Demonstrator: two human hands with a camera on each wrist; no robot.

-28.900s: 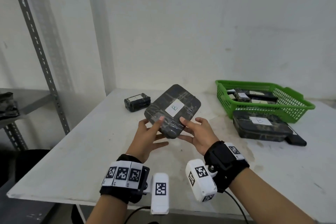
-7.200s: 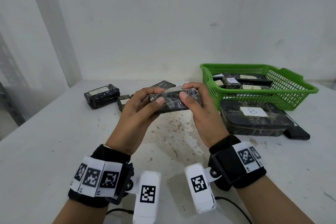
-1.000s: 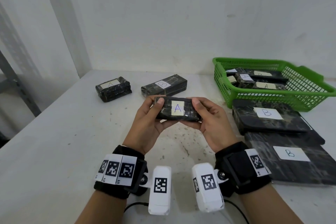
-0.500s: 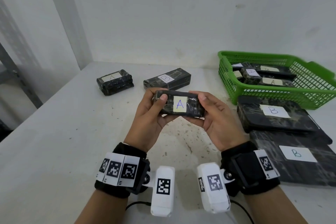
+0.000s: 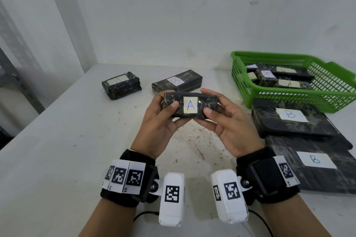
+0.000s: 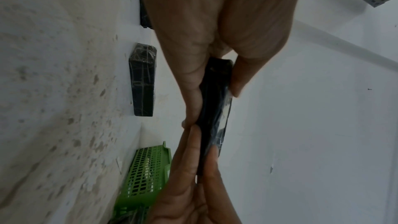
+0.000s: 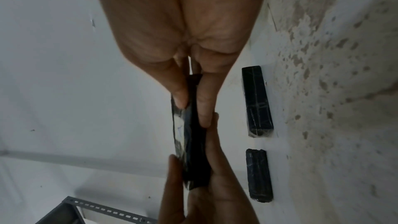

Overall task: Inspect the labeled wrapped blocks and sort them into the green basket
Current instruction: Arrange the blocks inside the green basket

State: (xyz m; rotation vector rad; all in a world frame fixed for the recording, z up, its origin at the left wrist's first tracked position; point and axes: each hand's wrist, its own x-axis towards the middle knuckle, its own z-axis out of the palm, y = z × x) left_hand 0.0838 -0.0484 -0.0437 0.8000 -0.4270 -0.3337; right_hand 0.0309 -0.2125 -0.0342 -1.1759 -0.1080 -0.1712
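Both hands hold a small black wrapped block (image 5: 189,106) above the table's middle, its white label "A" facing me. My left hand (image 5: 160,121) pinches its left end, thumb on the front. My right hand (image 5: 224,123) pinches the right end the same way. The wrist views show the block (image 6: 215,111) (image 7: 189,142) edge-on between thumbs and fingers. The green basket (image 5: 316,102) stands at the back right with several labeled blocks inside. A block labeled "A" (image 5: 121,85) and a block labeled "B" (image 5: 177,83) lie on the table behind my hands.
Two large flat wrapped blocks labeled "B" (image 5: 290,121) (image 5: 316,169) lie in front of the basket on the right. A white wall runs behind the table (image 5: 57,150). A grey metal shelf frame (image 5: 11,75) stands off the left edge.
The held block stays between both hands with its "A" label facing me; the hands have tilted it slightly. The head view has shifted a little.
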